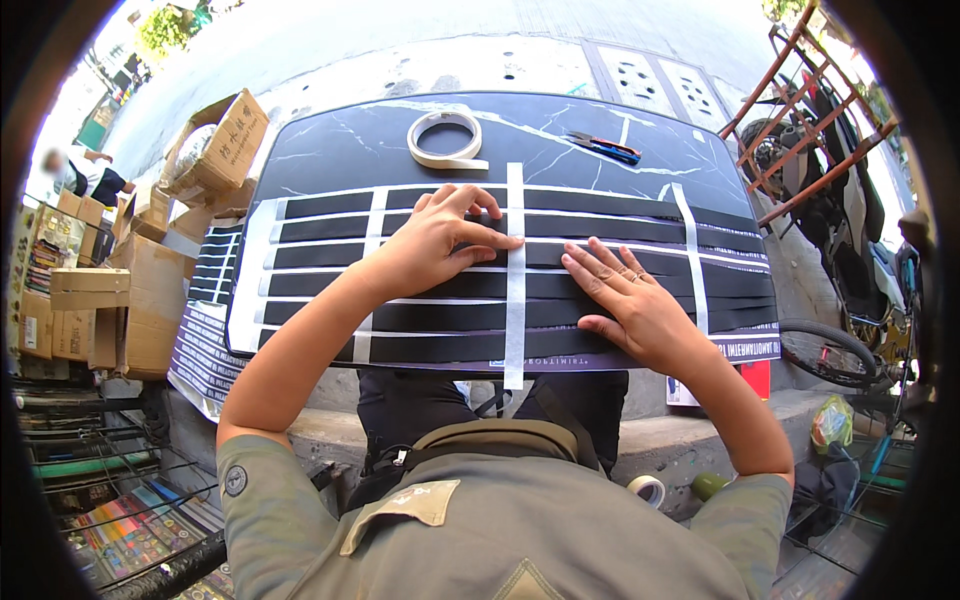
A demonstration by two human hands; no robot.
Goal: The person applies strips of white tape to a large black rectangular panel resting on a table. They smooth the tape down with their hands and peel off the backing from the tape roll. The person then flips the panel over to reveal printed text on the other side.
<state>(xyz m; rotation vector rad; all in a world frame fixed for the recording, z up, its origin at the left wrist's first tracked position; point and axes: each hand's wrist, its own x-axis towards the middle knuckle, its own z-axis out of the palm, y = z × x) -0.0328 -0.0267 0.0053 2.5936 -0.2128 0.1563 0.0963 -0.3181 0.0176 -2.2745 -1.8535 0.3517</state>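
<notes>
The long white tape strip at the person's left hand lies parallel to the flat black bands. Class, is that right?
Not parallel: the head view shows that the long white tape strip at the person's left hand lies crosswise over the flat black bands.

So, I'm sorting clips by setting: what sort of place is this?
Probably an outdoor roadside work area: sunlit pale-grey concrete ground, stacked brown cardboard boxes and a black-tyred spoked bicycle wheel surround the table.

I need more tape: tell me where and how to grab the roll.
Likely best: pinch the roll by its left rim, coming from the left; it lies flat with an open centre for a fingertip, and its loose end points right.
</notes>
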